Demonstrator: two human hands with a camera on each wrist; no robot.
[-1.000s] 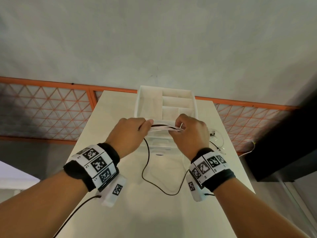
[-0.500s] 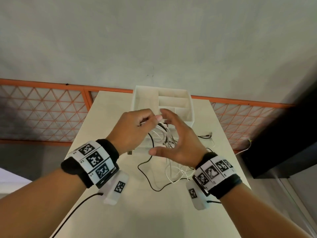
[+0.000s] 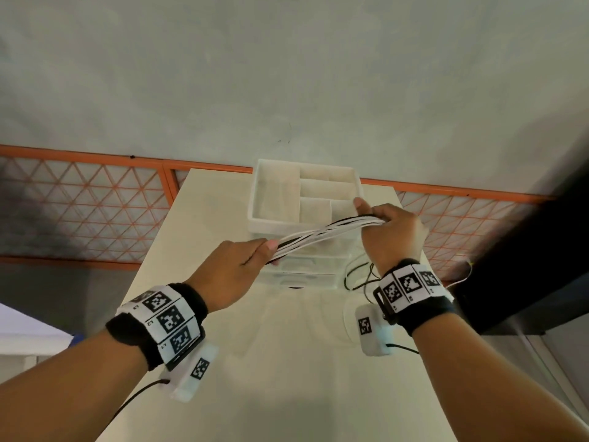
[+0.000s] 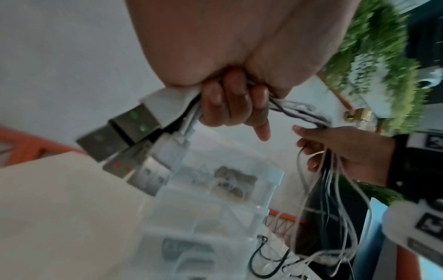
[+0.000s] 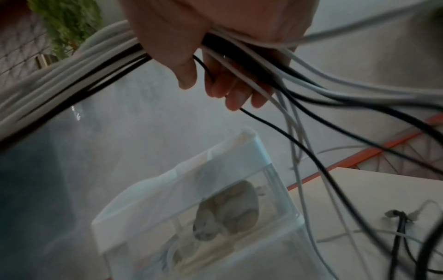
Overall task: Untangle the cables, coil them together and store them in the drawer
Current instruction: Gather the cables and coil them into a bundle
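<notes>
A bundle of white and black cables [image 3: 322,233] stretches taut between my two hands above the table. My left hand [image 3: 237,269] grips the end with several USB plugs [image 4: 134,132], fingers curled round the cables [image 4: 189,113]. My right hand [image 3: 387,232] holds the bundle higher and to the right, fingers curled round the cables [image 5: 239,49]. The loose ends [image 3: 360,275] hang below it onto the table. Just beyond the hands stands the clear plastic drawer unit [image 3: 302,269], its white divided top tray [image 3: 274,221] showing; its drawers look closed.
The cream table [image 3: 287,362] is narrow, with edges close on both sides. An orange lattice railing [image 3: 95,212] runs behind it along a grey wall. A dark surface [image 3: 526,266] lies to the right. Objects show inside the top drawer [image 5: 227,208].
My hands have drawn apart. The right hand, open half a second ago, now grips the cables and has slid up and right, pulling the bundle straight and lifting the slack off the table.
</notes>
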